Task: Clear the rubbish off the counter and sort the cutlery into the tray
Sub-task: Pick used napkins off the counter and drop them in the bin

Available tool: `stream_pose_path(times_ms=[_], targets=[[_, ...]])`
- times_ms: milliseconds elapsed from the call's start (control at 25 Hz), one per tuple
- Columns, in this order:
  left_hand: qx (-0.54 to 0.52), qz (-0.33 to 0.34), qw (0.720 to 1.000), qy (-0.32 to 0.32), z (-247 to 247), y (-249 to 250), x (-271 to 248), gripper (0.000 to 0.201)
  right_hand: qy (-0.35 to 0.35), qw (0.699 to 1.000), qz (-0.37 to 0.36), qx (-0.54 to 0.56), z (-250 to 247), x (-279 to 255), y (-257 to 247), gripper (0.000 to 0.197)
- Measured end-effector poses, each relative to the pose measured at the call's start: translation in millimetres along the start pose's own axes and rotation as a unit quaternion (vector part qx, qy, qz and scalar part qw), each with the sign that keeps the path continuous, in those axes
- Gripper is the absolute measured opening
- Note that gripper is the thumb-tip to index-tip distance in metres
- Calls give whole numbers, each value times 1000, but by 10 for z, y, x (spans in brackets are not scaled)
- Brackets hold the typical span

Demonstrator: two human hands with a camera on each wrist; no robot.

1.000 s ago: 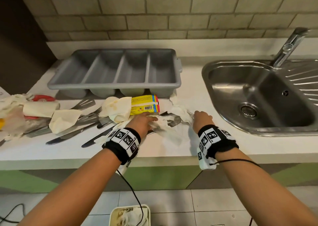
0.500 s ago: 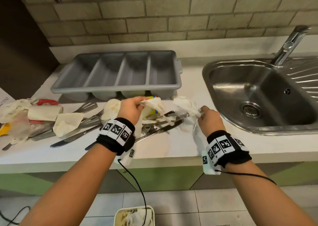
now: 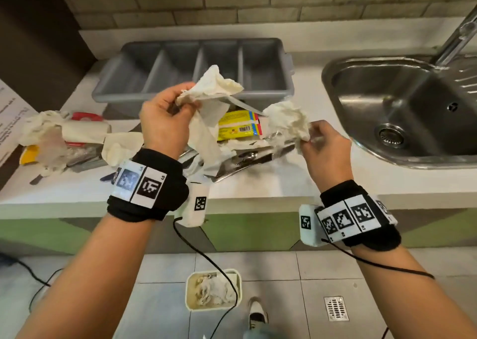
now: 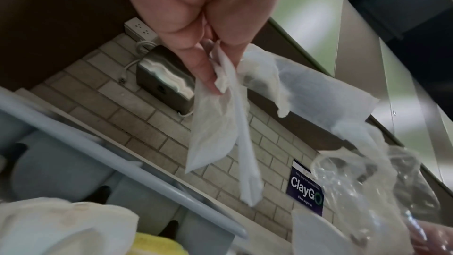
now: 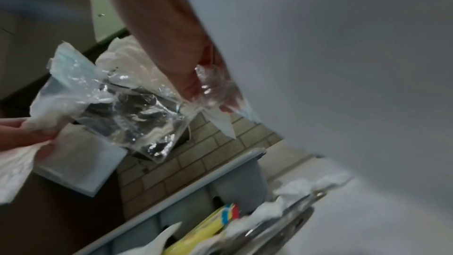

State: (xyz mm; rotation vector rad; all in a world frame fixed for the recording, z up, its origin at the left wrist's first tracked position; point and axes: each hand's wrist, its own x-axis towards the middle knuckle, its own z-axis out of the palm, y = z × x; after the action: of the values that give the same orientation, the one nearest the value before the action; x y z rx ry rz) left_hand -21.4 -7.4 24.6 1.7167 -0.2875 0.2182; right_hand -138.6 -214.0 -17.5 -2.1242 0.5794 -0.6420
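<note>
A: What does the left hand (image 3: 165,122) hold?

B: Its grip pinches a white paper napkin (image 3: 214,88) between thumb and curled fingers, lifted above the bench (image 3: 258,186). One strip of the napkin hangs down toward the cutlery pile (image 3: 240,163).

A: And the right hand (image 3: 324,150)?

B: Its grip is closed round a crumpled tissue wad (image 3: 287,119) together with a clear plastic wrapper (image 5: 127,108) (the wrist view shows the film best), also held off the bench. The two hands are near each other, side by side.

A: Where is the tray?

B: The grey cutlery tray (image 3: 289,80) stands at the back of the bench by the brick wall, its four compartments showing no cutlery. The knives and spoons lie in front of it under the hands, mixed with a yellow packet (image 3: 237,125) and more napkins.

A: Other rubbish?

B: A heap of tissues and a red wrapper (image 3: 85,116) at the left end of the bench. A small bin (image 3: 240,284) holding tissue sits on the floor below, and the steel sink (image 3: 361,101) is to the right.
</note>
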Motion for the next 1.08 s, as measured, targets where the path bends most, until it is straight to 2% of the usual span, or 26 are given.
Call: stream_pose_path(times_ms=[120, 280, 360, 440, 600, 760, 920, 1040, 1080], targets=[[-11, -18, 1000, 0, -386, -102, -450, 43, -48, 999, -11, 18, 189, -524, -112, 18], [33, -116, 992, -36, -1006, -680, -1357, 46, -163, 987, -4, -3, 522, -1483, -65, 26], [66, -155, 983, -70, -1225, -1055, -1775, 44, -210, 977, 33, -27, 733, -1862, 82, 32], [118, -182, 972, -95, -1406, -1465, -2143, 37, -247, 964, 94, -40, 1013, -2235, 305, 30], [198, -234, 947, -101, -1516, -2287, -2575, 26, -274, 947, 166, -35, 1691, -2774, 985, 20], [193, -317, 924, -90, -1295, -3293, -2791, 19, -286, 934, 212, -35, 2447, -3020, 1849, 22], [203, -359, 897, -157, -957, -4490, -2934, 29, -307, 920, 241, -44, 3304, -3107, 2829, 28], [259, -389, 861, -201, -748, -5293, -2994, 12, -374, 892, 234, -94, 3910, -3124, 3482, 32], [279, -393, 848, -221, -689, -5547, -3034, 16, -403, 878, 231, -118, 4110, -3146, 3706, 32]])
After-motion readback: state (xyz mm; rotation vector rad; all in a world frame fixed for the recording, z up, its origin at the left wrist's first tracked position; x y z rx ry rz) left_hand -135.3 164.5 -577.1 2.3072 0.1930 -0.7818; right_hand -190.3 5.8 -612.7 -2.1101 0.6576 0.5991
